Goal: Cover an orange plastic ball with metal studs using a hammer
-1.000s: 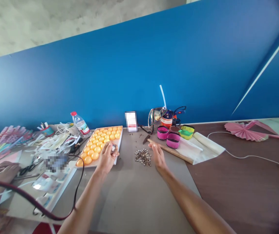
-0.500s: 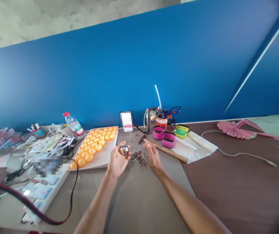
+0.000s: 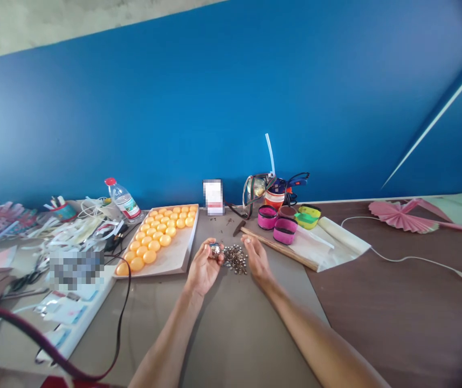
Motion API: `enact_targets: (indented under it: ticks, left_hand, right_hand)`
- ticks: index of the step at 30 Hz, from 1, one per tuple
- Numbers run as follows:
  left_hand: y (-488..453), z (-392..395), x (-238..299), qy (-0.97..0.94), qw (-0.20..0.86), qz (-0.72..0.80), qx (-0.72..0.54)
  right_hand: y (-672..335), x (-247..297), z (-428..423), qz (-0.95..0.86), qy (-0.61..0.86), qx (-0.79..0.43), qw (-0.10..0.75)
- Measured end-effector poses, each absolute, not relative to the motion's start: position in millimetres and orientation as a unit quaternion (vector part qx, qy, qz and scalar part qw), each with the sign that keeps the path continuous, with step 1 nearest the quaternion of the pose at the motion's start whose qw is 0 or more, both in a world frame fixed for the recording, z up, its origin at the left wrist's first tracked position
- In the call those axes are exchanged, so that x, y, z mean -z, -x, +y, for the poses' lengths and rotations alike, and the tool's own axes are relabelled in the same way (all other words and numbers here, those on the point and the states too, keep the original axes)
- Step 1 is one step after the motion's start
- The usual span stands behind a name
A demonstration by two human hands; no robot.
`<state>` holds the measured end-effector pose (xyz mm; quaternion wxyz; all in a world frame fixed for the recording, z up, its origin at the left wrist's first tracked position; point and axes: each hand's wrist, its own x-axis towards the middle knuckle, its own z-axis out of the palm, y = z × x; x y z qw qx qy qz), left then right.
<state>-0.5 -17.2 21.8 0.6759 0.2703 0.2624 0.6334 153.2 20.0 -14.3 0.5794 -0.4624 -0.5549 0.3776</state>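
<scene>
My left hand (image 3: 203,272) is closed around a shiny silver ball (image 3: 214,249), palm up, with the thumb on its left side. The ball's bumpy surface is too small to make out clearly. Just to its right lies a pile of small metal tacks (image 3: 235,260) on the grey mat. On the pile's right edge rests my right hand (image 3: 258,261), its fingers bent and drawn together. Whatever may be between those fingertips is hidden or too small to see. Behind that hand, a hammer (image 3: 281,249) with a wooden handle lies slantwise.
A tray (image 3: 182,253) of orange balls (image 3: 153,245) stands left, near a water bottle (image 3: 124,203). Pink wristbands (image 3: 284,230) and a white cloth (image 3: 336,248) lie right. Cables (image 3: 113,350) and a power strip (image 3: 81,312) crowd the left. A blue wall rises behind.
My left hand has brought the ball slightly right, closer to the tacks, and its fingers curl more around it. My right hand stays beside the pile. The whole view has shifted a little.
</scene>
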Motion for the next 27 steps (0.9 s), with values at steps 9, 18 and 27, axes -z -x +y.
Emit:
enact_targets:
  ticks: [9,18,27]
  left_hand:
    - [0,-14,-16,-0.215,0.704,0.254,-0.627]
    - [11,-13,-9,-0.174,0.721,0.204,-0.639]
    - [5,-17,-6,-0.215,0.716,0.242,-0.618]
  right_hand:
    - [-143,7,1,-0.706,0.39,-0.215,0.551]
    - [-165,27,29,-0.722,0.481,-0.136,0.477]
    - [-169,23,28,-0.776,0.534,-0.145,0.302]
